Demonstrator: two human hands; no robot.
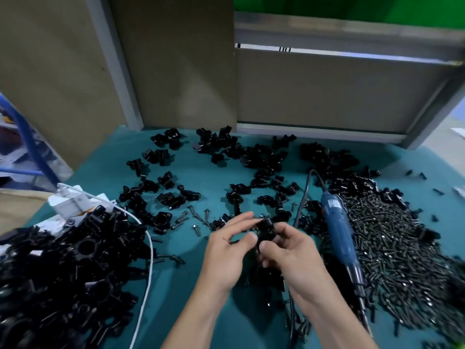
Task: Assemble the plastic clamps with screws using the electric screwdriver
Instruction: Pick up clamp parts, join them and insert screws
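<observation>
Both hands meet over the middle of the green table mat (208,177). My left hand (226,248) and my right hand (289,250) together pinch a small black plastic clamp (265,229) between their fingertips. The blue electric screwdriver (339,230) lies on the mat just right of my right hand, tip toward me, with nobody holding it. A broad heap of dark screws (397,248) spreads to its right. Several loose screws (193,217) lie left of my hands.
A big pile of black clamp parts (70,273) fills the near left, with a white cable (148,260) and a white box (70,202) beside it. Scattered clamp pieces (251,157) cover the far mat. Cardboard panels (176,59) stand behind.
</observation>
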